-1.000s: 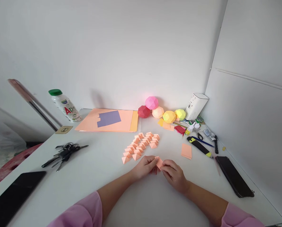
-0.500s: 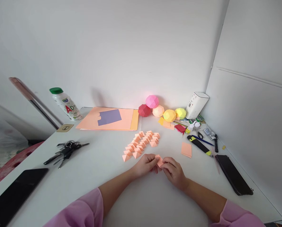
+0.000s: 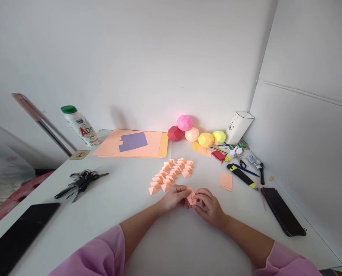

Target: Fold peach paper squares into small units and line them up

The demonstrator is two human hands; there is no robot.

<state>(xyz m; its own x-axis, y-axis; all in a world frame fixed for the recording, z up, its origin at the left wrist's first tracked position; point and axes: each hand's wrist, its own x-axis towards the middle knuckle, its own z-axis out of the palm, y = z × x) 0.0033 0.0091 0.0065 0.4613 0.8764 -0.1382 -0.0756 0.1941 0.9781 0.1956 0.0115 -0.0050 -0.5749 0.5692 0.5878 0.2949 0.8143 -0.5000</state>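
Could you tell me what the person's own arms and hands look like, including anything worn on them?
The left hand and right hand are both without gloves. The left sleeve and right sleeve are loose, plain pinkish-lilac fabric, ending around the elbows. No watch or bracelet shows on either wrist; the fingers are too small to rule out rings.

Folded pieces: matt peach paper, crisp faces (image 3: 166,186)
Faceted balls: smooth, coloured (image 3: 205,140)
Bottle: smooth white plastic, green cap (image 3: 83,128)
Keys: partly shiny metal, black parts (image 3: 80,183)
Sleeves: soft pink cloth (image 3: 94,253)
Desk: smooth, pale, faint sheen (image 3: 125,184)
Tablet: glossy black face (image 3: 21,234)
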